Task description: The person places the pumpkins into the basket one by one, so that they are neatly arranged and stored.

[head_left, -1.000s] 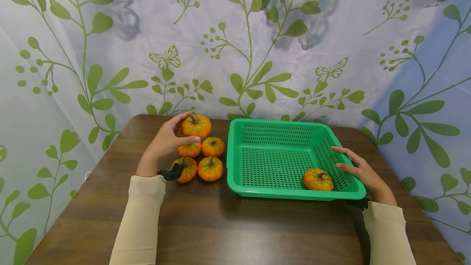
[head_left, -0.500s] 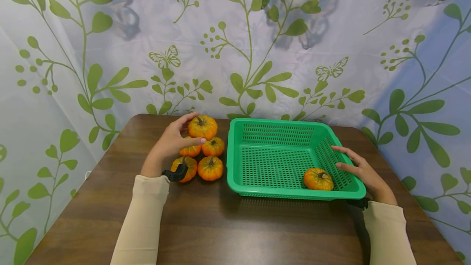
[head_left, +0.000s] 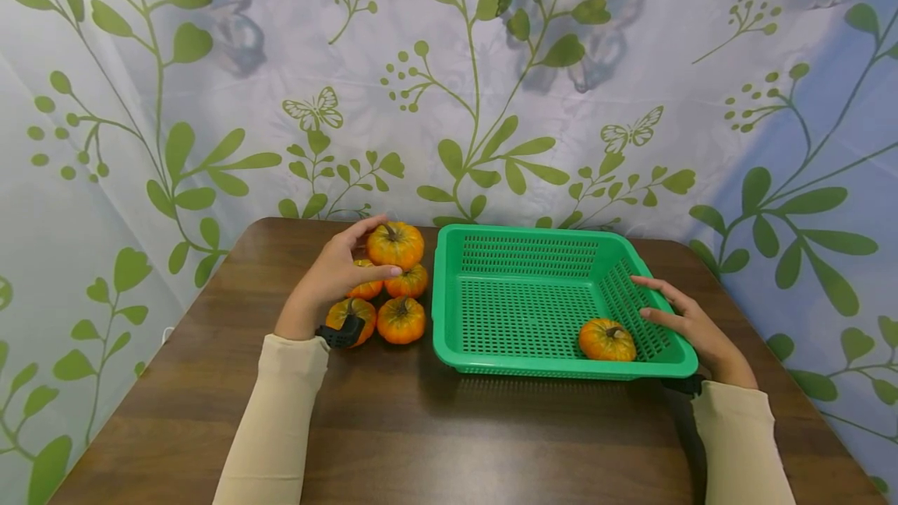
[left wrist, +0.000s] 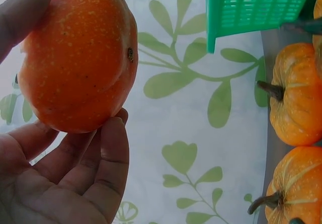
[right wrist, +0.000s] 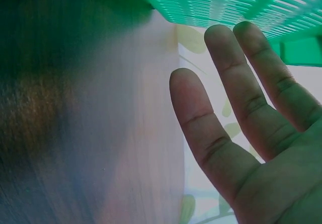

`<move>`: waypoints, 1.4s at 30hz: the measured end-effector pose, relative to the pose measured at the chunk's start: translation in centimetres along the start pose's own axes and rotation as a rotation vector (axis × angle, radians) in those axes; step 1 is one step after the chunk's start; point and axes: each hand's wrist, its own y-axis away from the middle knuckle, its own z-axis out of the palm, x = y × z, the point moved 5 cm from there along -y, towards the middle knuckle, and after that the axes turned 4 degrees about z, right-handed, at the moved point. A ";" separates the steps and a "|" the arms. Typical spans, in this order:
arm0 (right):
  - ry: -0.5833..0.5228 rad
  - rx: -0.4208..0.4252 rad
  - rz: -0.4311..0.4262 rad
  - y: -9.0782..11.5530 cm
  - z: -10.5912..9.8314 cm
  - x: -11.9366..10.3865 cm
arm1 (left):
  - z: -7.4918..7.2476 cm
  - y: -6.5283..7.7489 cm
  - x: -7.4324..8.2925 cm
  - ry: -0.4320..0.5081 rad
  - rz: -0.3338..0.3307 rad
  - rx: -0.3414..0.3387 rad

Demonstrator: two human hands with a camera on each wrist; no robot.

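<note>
My left hand holds a small orange pumpkin between thumb and fingers, raised over the far end of a pumpkin group. Close up in the left wrist view, the held pumpkin shows its smooth, speckled underside. Below it sit several more pumpkins, partly covered by the hand and wrist strap. My right hand rests at the right rim of a green plastic basket, thumb and one finger over the inside. Three straight fingers lie along the basket's outer side. One pumpkin lies in the basket's near right corner.
Everything stands on a brown wooden table. A white cloth with green leaves and butterflies hangs behind its far edge. The basket's left wall is close beside the pumpkin group.
My left hand has shifted to the right and slightly nearer with the held pumpkin, which now overlaps the right-hand back pumpkin. The right hand and the basket have stayed put.
</note>
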 end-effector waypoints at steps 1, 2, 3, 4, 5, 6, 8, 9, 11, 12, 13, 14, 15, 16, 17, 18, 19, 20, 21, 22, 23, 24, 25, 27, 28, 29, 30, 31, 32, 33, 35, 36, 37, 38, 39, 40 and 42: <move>-0.004 -0.001 -0.002 0.0 0.0 0.0 | 0.1 0.0 0.1 -0.004 0.005 -0.006; -0.005 -0.002 -0.002 0.0 0.0 0.0 | 0.2 -0.1 0.1 -0.007 0.011 -0.012; -0.005 -0.001 -0.004 0.0 0.0 0.0 | 0.4 -0.1 0.2 -0.011 0.018 -0.020; -0.005 0.000 -0.005 0.0 0.0 0.0 | 0.5 -0.2 0.3 -0.020 0.027 -0.028; -0.004 0.006 -0.008 0.0 0.0 0.0 | 0.6 -0.2 0.4 -0.032 0.039 -0.035; -0.005 0.008 -0.014 0.0 0.0 0.0 | 0.8 -0.2 0.5 -0.040 0.047 -0.041; -0.007 0.018 -0.031 0.0 0.0 0.0 | 1.1 -0.3 0.7 -0.053 0.062 -0.051; -0.013 0.021 -0.041 0.0 0.1 0.0 | 1.2 -0.3 0.7 -0.059 0.071 -0.057; -0.024 0.025 -0.058 0.0 0.1 -0.1 | 1.5 -0.4 0.9 -0.071 0.082 -0.065; -0.029 0.024 -0.061 -0.1 0.1 -0.1 | 1.6 -0.4 1.0 -0.073 0.086 -0.070; -0.031 0.025 -0.061 -0.1 0.1 -0.1 | 1.7 -0.4 1.1 -0.075 0.093 -0.075; -0.031 0.024 -0.059 -0.1 0.1 -0.1 | 1.8 -0.5 1.1 -0.073 0.096 -0.080; -0.034 0.023 -0.053 -0.1 0.1 -0.1 | 2.0 -0.5 1.2 -0.070 0.100 -0.087; -0.034 0.022 -0.048 -0.1 0.1 -0.1 | 2.1 -0.6 1.3 -0.061 0.101 -0.092; -0.035 0.021 -0.045 -0.1 0.1 -0.1 | 2.3 -0.7 1.4 -0.051 0.106 -0.101; -0.034 0.022 -0.043 -0.1 0.1 -0.1 | 2.4 -0.8 1.5 -0.036 0.111 -0.110; -0.032 0.022 -0.043 -0.1 0.1 0.0 | 2.6 -0.9 1.7 -0.022 0.119 -0.120; -0.031 0.023 -0.045 -0.1 0.0 0.0 | 2.9 -1.0 1.8 -0.011 0.127 -0.131; -0.032 0.022 -0.047 -0.1 0.0 0.0 | 3.1 -1.2 2.0 -0.005 0.139 -0.143; -0.030 0.023 -0.052 -0.1 0.0 0.0 | 3.3 -1.3 2.2 0.000 0.149 -0.153; -0.029 0.024 -0.057 -0.1 0.0 0.0 | 3.5 -1.4 2.4 0.001 0.158 -0.163; -0.030 0.023 -0.059 -0.1 0.0 0.0 | 3.7 -1.5 2.5 0.002 0.164 -0.172; -0.031 0.022 -0.059 -0.1 0.0 0.0 | 3.9 -1.6 2.7 -0.003 0.169 -0.179; -0.033 0.020 -0.053 -0.1 0.1 0.0 | 4.2 -1.7 2.9 -0.011 0.169 -0.189; -0.036 0.018 -0.048 -0.1 0.1 0.0 | 4.4 -1.8 3.0 -0.010 0.169 -0.194; -0.035 0.018 -0.043 -0.1 0.1 0.1 | 4.5 -1.9 3.1 -0.014 0.171 -0.200; -0.034 0.017 -0.036 -0.1 0.1 0.1 | 4.7 -2.0 3.2 -0.023 0.175 -0.206; -0.034 0.018 -0.031 -0.1 0.1 0.1 | 4.9 -2.2 3.3 -0.027 0.178 -0.212; -0.034 0.017 -0.030 -0.1 0.1 0.1 | 5.1 -2.3 3.4 -0.035 0.181 -0.219; -0.034 0.017 -0.027 -0.1 0.1 0.1 | 5.3 -2.5 3.5 -0.042 0.186 -0.229; -0.033 0.018 -0.030 -0.1 0.1 0.1 | 5.8 -2.8 3.7 -0.064 0.197 -0.246; -0.035 0.017 -0.030 -0.1 0.1 0.0 | 6.0 -2.9 3.8 -0.071 0.203 -0.256; -0.036 0.017 -0.036 -0.1 0.1 0.0 | 6.2 -3.1 3.9 -0.068 0.203 -0.265; -0.038 0.016 -0.039 -0.1 0.1 0.0 | 6.5 -3.2 4.0 -0.066 0.206 -0.276; -0.037 0.019 -0.041 -0.1 0.1 0.0 | 6.7 -3.3 4.2 -0.053 0.209 -0.289; -0.038 0.021 -0.046 -0.1 0.0 0.0 | 7.0 -3.5 4.3 -0.033 0.208 -0.300; -0.040 0.023 -0.051 0.0 0.0 0.0 | 7.4 -3.8 4.6 0.000 0.212 -0.321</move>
